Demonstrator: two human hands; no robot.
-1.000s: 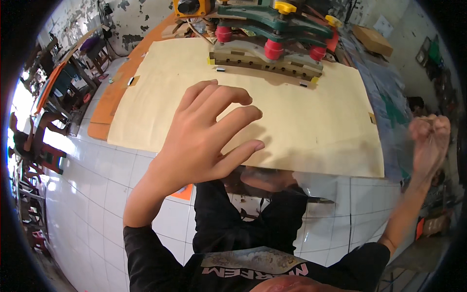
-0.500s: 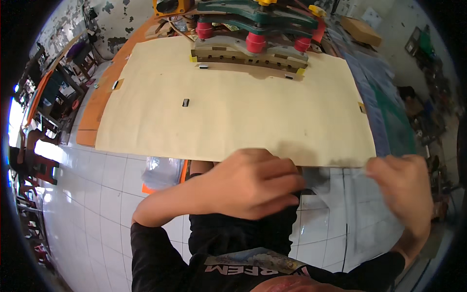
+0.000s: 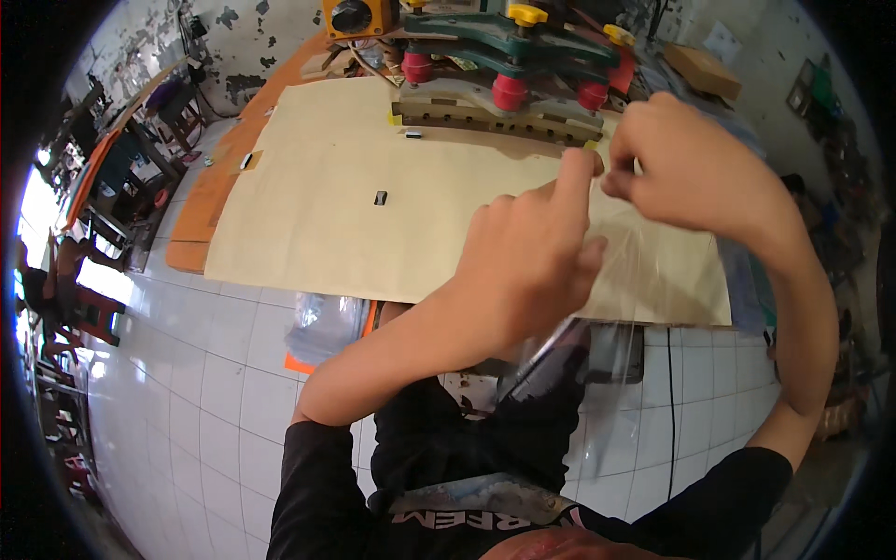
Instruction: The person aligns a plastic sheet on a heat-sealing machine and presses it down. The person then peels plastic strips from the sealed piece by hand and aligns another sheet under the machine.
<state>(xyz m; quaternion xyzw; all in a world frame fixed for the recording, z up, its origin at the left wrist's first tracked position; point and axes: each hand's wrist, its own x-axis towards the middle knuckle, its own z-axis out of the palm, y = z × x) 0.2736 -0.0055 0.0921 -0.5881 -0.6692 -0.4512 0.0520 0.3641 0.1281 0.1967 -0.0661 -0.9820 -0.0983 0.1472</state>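
now both hands pinch a clear plastic bag at its top edge, left hand and right hand just beside each other, likely to part its mouth. it hangs below them over the pale board, before the green machine.

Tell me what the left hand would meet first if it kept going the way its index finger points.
The left hand, holding clear plastic film, points up-right; the right hand fingertips sit almost touching, so probably those first. Depth is unclear.
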